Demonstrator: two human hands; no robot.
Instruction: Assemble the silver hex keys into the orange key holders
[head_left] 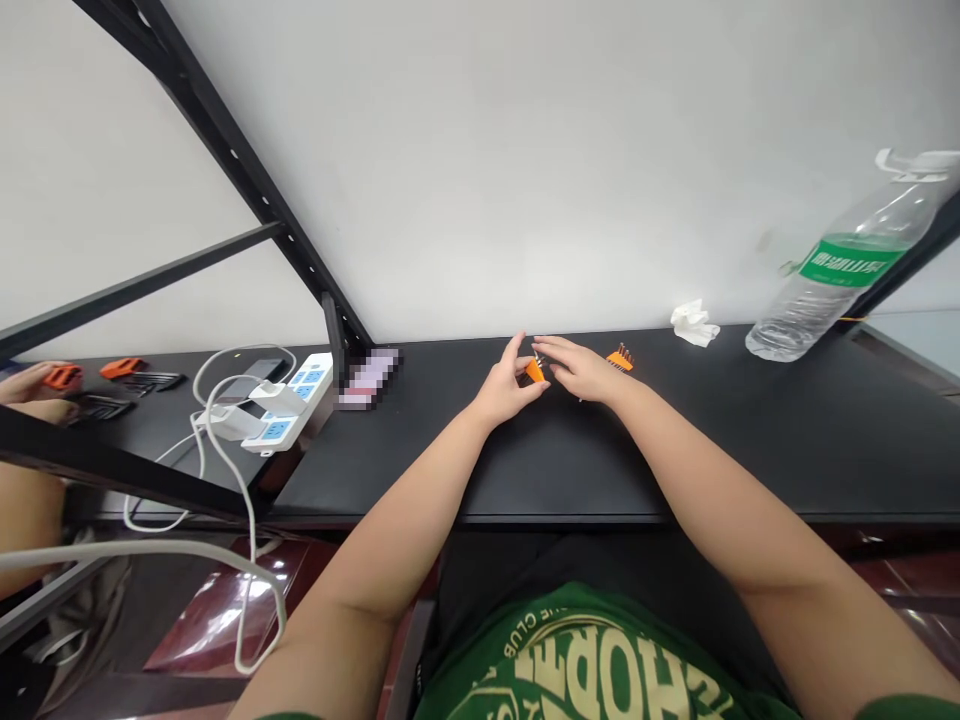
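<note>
My left hand is closed around a small orange holder, thumb below and fingers above. Short metal pieces stick up from the holder's top. Close against it from the right comes my right hand, fingers stretched toward the metal pieces and thumb apart. Whether its fingertips touch them is too small to tell. Just behind my right wrist lies a second orange holder with several dark bits standing in it, partly covered by the wrist.
On the black table, crumpled tissue and a big water bottle are to the right. Leftward lie a blurred pinkish item, a power strip with white cables, and a black frame. Another person's hand works beyond it.
</note>
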